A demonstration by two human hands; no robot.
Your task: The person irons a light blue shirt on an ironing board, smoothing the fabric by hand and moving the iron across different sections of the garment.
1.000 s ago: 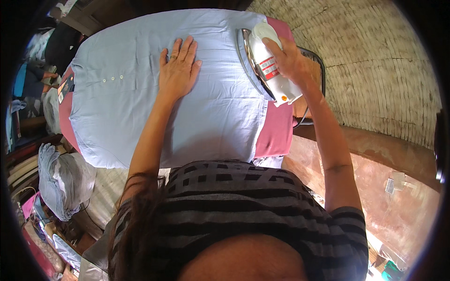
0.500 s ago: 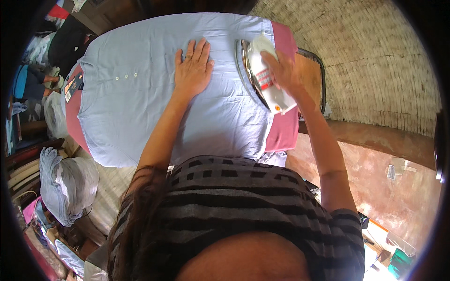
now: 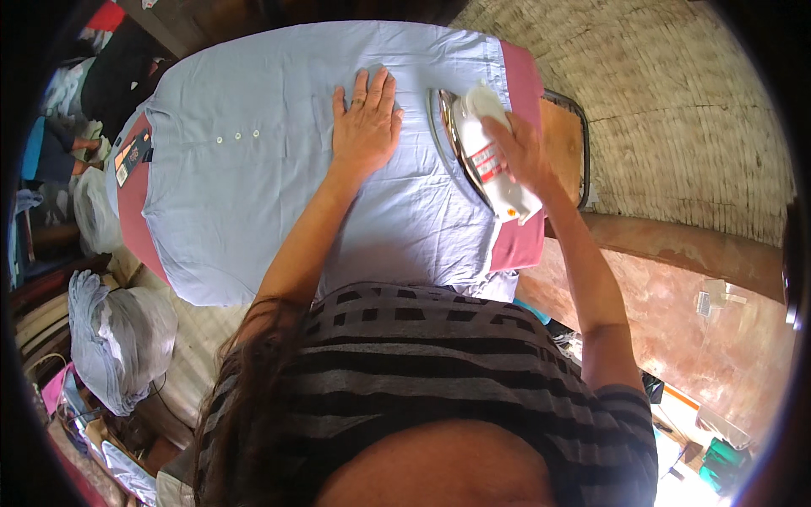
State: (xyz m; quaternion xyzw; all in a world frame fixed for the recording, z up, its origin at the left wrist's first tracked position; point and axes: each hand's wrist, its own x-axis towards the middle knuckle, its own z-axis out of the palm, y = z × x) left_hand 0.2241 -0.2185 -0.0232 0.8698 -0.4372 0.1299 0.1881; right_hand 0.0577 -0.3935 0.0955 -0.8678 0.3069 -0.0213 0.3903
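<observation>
A light blue shirt point(image 3: 253, 203) with several small buttons lies spread over an ironing board with a dark pink cover point(image 3: 522, 101). A dark hang tag point(image 3: 132, 159) rests at its neck end, on the left. My left hand point(image 3: 366, 127) presses flat on the fabric, fingers stretched upward. To its right, my right hand point(image 3: 522, 148) is wrapped round the handle of a white clothes iron point(image 3: 488, 160) with a shiny metal base. The iron is over the shirt's hem end, its soleplate edge facing left; whether it fully touches the cloth is hard to tell.
Folded blue garments in clear plastic point(image 3: 122, 338) stand at the lower left. Beyond the board's right end are a metal-framed wooden piece point(image 3: 564, 144) and a woven wall point(image 3: 667, 110). A person's feet point(image 3: 89, 152) show at the far left, near piled clothes.
The iron in my right hand has moved slightly toward me. The shirt, board and my left hand appear shifted a little to the right in view; my left hand stays flat.
</observation>
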